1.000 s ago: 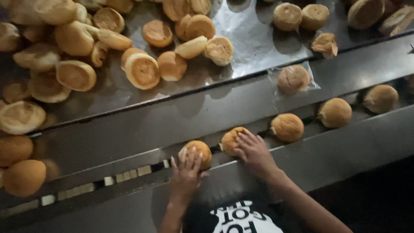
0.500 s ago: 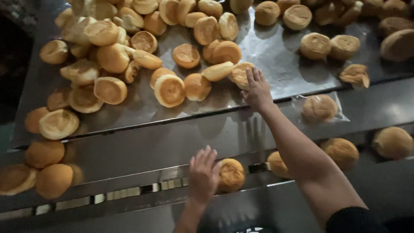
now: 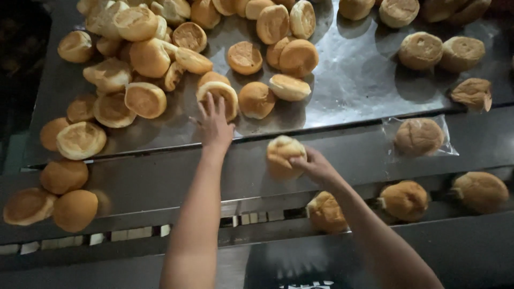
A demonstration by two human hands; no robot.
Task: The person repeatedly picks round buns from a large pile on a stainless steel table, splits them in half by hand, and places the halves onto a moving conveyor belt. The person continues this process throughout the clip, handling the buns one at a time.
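Bread rolls lie heaped on the steel table (image 3: 353, 91), most of them crowded toward its far left corner, with a looser scatter along its far right edge. The right hand (image 3: 313, 163) grips one pale roll (image 3: 285, 155) just off the table's near edge, fingers curled around its side, holding it above the grey ledge (image 3: 160, 182) that runs below the table. The left hand (image 3: 214, 126) reaches onto the table's near edge with fingers spread wide, fingertips touching a split-looking roll (image 3: 219, 96) that sits at the front of the heap; it holds nothing. Just right of that one rest a round brown roll (image 3: 256, 99) and a flatter pale roll (image 3: 289, 87).

Below the table, a narrow conveyor channel (image 3: 134, 233) carries three rolls in a row: one (image 3: 325, 211) directly under the right forearm, another (image 3: 405, 200) beside it, and a third (image 3: 480, 191) near the right border. A roll in a clear plastic bag (image 3: 418, 137) lies on the ledge, just below the table's right end. Three more golden rolls (image 3: 64, 175) sit clustered at the ledge's left end, well apart from both hands.
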